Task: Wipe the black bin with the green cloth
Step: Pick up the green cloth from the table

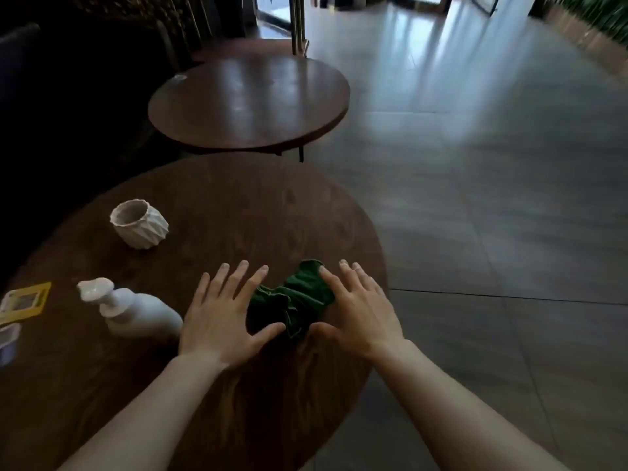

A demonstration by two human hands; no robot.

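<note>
Green cloth (292, 300) lies crumpled in a loose heap on the near round table (238, 205), toward that table's right-hand edge. All places below are taken from the cloth.

Left hand (221, 314): just left of the cloth, palm down, fingers straight and spread wide. Its thumb reaches under the near side of the cloth and seems to touch the fabric. Nothing is gripped.

Right hand (356, 311): just right of the cloth, palm down, fingers straight and fanned. The forefinger lies across the cloth's far right fold, touching it. The thumb curves in toward the near edge; whether it meets the fabric I cannot tell. Nothing is gripped here either.

The two hands flank the cloth, bare forearms running back toward the person.

White pump bottle (136, 311): left of the cloth, beyond the left hand, lying on its side with the pump head pointing away from the cloth.

White faceted cup (139, 224): farther left and behind the cloth, upright, well apart from it.

Yellow-framed card (25, 300): far left of the cloth, at the table's edge, flat.

Second round table (248, 100): behind the cloth, well apart, top bare and glossy.

Grey tiled floor (492, 198): right of the cloth, past the table edge.
</note>
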